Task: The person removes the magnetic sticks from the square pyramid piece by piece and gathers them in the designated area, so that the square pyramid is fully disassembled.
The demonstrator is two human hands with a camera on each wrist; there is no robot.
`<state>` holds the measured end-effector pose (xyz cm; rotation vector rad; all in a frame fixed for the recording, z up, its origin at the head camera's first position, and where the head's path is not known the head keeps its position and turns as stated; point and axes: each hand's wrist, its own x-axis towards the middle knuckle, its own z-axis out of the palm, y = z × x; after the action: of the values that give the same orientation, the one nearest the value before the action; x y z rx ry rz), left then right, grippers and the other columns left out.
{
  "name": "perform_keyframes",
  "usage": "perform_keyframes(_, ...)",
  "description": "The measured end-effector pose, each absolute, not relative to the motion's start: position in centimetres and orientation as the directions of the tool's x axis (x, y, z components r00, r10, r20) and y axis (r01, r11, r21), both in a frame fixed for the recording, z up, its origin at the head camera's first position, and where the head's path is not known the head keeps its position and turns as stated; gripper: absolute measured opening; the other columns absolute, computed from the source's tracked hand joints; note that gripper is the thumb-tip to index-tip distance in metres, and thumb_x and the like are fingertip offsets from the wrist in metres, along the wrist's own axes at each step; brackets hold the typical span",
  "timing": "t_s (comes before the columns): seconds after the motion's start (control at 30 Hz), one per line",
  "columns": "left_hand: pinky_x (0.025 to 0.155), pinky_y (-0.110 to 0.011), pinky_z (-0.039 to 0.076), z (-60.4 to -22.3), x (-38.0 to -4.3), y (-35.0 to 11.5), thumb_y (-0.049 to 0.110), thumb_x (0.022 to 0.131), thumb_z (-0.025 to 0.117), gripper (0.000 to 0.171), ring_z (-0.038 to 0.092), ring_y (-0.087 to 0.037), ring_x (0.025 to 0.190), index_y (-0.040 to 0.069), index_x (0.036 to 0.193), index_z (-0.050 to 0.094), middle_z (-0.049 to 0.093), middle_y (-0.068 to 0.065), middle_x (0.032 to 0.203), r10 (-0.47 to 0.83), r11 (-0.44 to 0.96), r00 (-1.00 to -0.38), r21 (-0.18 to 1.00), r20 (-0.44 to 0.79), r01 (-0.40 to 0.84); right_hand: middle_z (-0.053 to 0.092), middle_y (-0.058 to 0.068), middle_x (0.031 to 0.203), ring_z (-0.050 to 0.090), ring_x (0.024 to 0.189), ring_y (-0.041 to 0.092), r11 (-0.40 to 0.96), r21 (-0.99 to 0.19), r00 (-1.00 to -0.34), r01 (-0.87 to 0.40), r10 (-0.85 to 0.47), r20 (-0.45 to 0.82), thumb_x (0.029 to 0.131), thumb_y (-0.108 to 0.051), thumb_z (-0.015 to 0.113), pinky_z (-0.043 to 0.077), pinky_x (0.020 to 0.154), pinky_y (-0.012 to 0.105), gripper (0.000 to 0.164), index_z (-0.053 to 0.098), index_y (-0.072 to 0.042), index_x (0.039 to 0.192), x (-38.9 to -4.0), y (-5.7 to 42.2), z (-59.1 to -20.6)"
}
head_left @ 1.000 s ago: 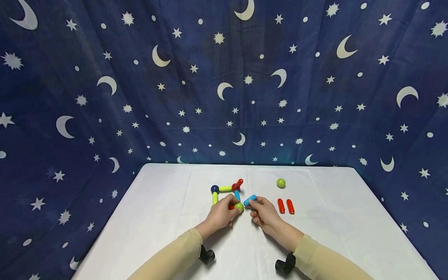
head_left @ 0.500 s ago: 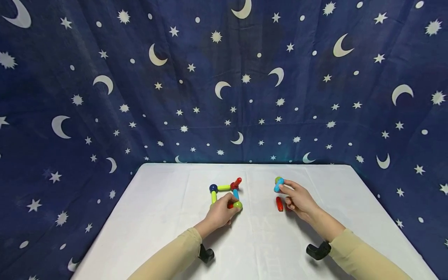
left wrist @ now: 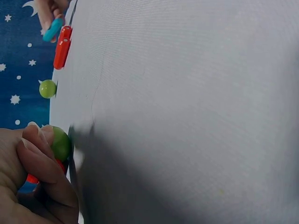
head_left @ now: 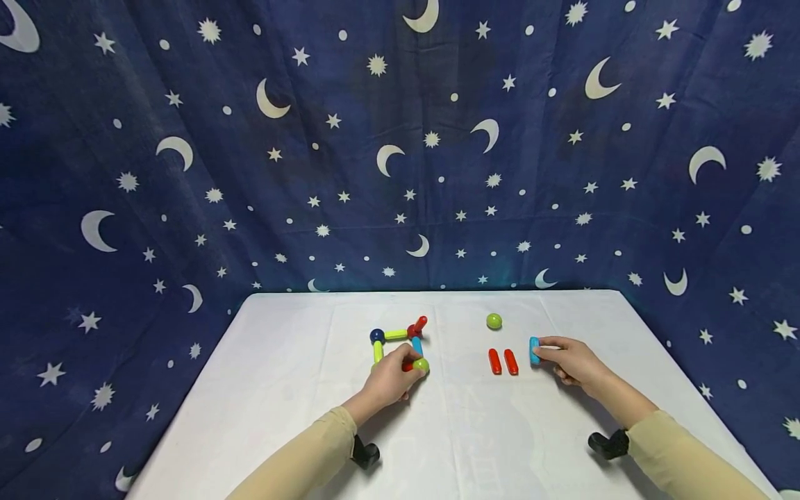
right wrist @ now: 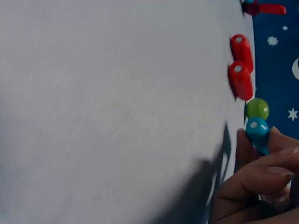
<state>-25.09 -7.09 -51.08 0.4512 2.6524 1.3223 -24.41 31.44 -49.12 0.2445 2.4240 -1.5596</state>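
Observation:
My left hand pinches the near right corner of a square frame of rods and balls, at a green ball beside a red rod. The frame also has a dark blue ball, yellow-green rods, a blue rod and a red ball with a red rod standing up from it. Off to the right, my right hand pinches a loose blue rod between thumb and fingers, close over the table. Part of the frame is hidden behind my left hand.
Two red rods lie side by side on the white table, left of my right hand. A loose green ball sits behind them. A dark blue curtain with moons and stars hangs behind the table.
My right hand has carried the blue rod away from the frame, rightward past the loose green ball and the two red rods. My left hand has stayed at the frame's corner.

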Motion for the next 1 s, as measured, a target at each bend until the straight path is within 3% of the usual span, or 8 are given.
perform_keyframes(0.27,0.047,-0.032,0.053,-51.1,-25.2,-7.2,0.017,0.095,0.075,0.023,0.058,-0.015,0.046,0.016,0.114,0.062,0.061,0.003,0.089,0.335,0.559,-0.942,0.803,0.008,0.205,0.067,0.007,0.090,0.049,0.055,0.015,0.481,-0.838,-0.951,0.257,-0.028,-0.307,0.098,-0.030,0.071,0.040,0.050,0.026,0.060,0.052,0.007,0.140,-24.3,31.7,-49.8)
perform_keyframes(0.53,0.047,-0.032,0.052,-51.1,-25.1,-7.2,0.017,0.096,0.075,0.023,0.058,-0.015,0.045,0.015,0.114,0.062,0.061,0.003,0.088,0.336,0.561,-0.942,0.802,0.007,0.206,0.063,0.008,0.087,0.058,0.059,0.018,0.504,-0.827,-0.950,0.251,-0.035,-0.310,0.097,-0.028,0.073,0.041,0.050,0.027,0.055,0.056,0.007,0.136,-24.5,31.2,-50.3)
perform_keyframes(1.0,0.047,-0.032,0.053,-51.2,-25.1,-7.1,0.017,0.096,0.075,0.023,0.058,-0.015,0.045,0.014,0.115,0.062,0.060,0.003,0.088,0.336,0.558,-0.942,0.803,0.011,0.209,0.059,0.008,0.080,0.059,0.057,0.019,0.526,-0.814,-0.960,0.245,0.017,-0.278,0.096,-0.026,0.074,0.044,0.050,0.029,0.051,0.060,0.004,0.135,-24.3,30.2,-50.6)
